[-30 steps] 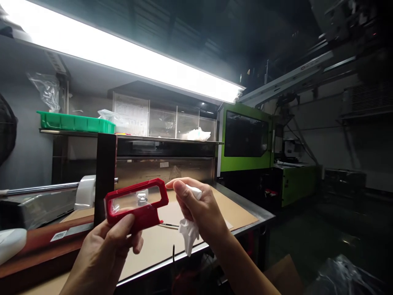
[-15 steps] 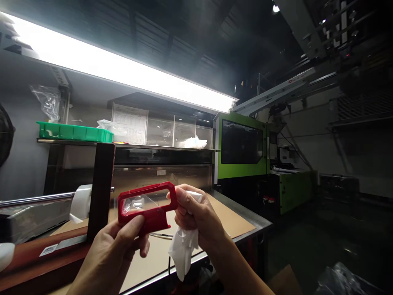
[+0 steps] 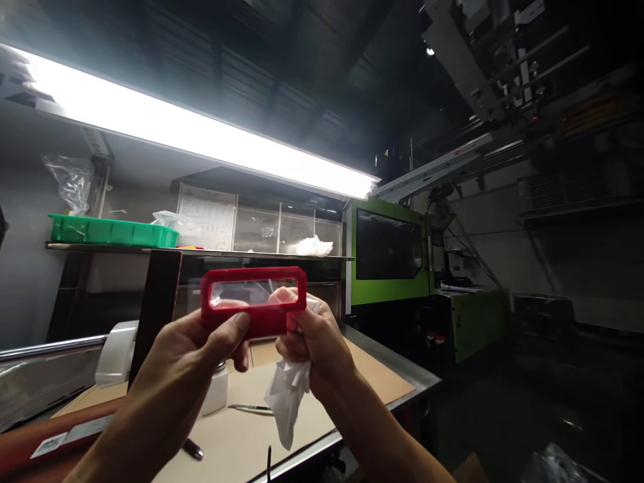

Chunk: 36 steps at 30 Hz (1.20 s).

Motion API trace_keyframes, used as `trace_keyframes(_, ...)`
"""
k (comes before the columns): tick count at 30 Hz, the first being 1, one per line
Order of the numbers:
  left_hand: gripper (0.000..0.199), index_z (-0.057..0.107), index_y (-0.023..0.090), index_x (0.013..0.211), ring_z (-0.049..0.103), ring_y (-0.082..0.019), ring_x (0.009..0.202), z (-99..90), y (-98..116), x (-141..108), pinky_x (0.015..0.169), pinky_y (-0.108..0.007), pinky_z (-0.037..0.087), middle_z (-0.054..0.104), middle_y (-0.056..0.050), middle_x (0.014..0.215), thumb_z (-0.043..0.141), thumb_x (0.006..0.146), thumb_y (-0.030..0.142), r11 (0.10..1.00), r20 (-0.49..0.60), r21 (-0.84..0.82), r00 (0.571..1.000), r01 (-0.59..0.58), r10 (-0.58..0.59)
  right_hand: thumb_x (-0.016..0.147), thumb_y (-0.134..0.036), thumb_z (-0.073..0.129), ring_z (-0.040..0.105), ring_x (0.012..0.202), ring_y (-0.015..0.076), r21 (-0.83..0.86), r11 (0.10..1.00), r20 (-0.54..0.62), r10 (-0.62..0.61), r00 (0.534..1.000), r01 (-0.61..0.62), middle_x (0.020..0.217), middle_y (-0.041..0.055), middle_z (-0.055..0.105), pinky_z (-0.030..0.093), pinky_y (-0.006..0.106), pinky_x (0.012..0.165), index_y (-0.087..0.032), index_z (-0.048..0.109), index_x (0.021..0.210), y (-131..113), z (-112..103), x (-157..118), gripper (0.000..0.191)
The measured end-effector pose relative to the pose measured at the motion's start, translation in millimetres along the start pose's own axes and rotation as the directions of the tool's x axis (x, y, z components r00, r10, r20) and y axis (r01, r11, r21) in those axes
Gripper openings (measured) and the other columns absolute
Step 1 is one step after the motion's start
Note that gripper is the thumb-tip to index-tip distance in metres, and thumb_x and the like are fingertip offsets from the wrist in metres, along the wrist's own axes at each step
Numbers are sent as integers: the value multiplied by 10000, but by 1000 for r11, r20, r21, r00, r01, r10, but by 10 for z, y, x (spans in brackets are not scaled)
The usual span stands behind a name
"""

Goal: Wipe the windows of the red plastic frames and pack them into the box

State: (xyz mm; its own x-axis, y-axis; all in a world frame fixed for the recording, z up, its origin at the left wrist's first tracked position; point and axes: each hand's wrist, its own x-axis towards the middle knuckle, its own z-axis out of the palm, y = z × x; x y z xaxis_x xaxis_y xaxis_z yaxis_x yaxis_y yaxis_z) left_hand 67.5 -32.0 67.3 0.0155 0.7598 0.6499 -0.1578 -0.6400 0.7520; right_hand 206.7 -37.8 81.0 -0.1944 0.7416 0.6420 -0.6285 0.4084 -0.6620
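Observation:
A red plastic frame (image 3: 266, 324) with a long window is held up in front of the camera, its face turned toward me. My left hand (image 3: 201, 349) grips its lower left part, thumb on the front. My right hand (image 3: 319, 342) pinches its right end, with a fingertip showing behind the window. A crumpled white cloth (image 3: 288, 402) hangs from my right hand, held in the same fingers. Clear, shiny material shows inside the window's left part.
Below lies a table covered with tan board (image 3: 377, 365), bearing tweezers (image 3: 251, 409), a white container (image 3: 216, 392) and a dark pen-like tool (image 3: 193, 449). A shelf holds a green tray (image 3: 113, 232). Left stands a white roll (image 3: 115, 352); behind, a green machine (image 3: 387, 292).
The red frame has been raised and turned more squarely toward the camera. Both hands have moved with it, keeping hold. The view has shifted, showing the white container and pen-like tool.

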Motion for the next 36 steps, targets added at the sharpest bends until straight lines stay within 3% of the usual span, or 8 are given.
trace_keyframes(4,177,660,227,669,500,-126,502,86,280,158,515,-248,397,619,54,529,740,610,374,996,16,23,997,-81,81,650,-202,671,186,326,-11,5,991,4,-135,991,135,448,-113,398,105,179,327,-167,564,645,-134,113,116,113)
trace_keyframes(9,217,648,222,551,504,-120,475,186,564,240,550,-274,396,596,40,472,717,585,426,980,-20,77,983,-183,185,645,-202,638,209,321,0,-45,973,-37,-227,973,225,420,-123,371,127,191,337,-179,563,660,-294,274,184,80)
trace_keyframes(16,160,712,245,674,504,-103,483,229,803,337,472,-224,409,637,36,550,742,602,384,948,29,19,948,-319,318,657,-199,587,201,319,7,-140,938,6,-319,948,317,368,-132,324,128,187,344,-180,539,648,-501,436,298,52)
trace_keyframes(21,148,714,240,691,491,-90,494,230,874,349,497,-222,415,659,33,623,713,653,383,913,65,27,912,-408,406,650,-169,532,180,319,12,-150,932,17,-331,943,330,353,-141,291,116,188,352,-185,549,678,-552,496,328,36)
trace_keyframes(28,143,703,245,641,487,-99,503,222,913,297,498,-225,390,606,44,529,727,639,386,927,61,29,926,-374,371,673,-206,581,183,323,24,-161,931,9,-331,943,328,358,-137,276,119,208,353,-197,574,690,-539,519,318,21)
trace_keyframes(36,189,654,219,574,504,-96,505,218,924,300,513,-223,407,612,38,526,710,655,380,930,58,46,931,-364,362,684,-264,679,202,340,16,-102,926,21,-364,931,364,436,-119,341,147,207,337,-193,571,660,-504,464,337,132)
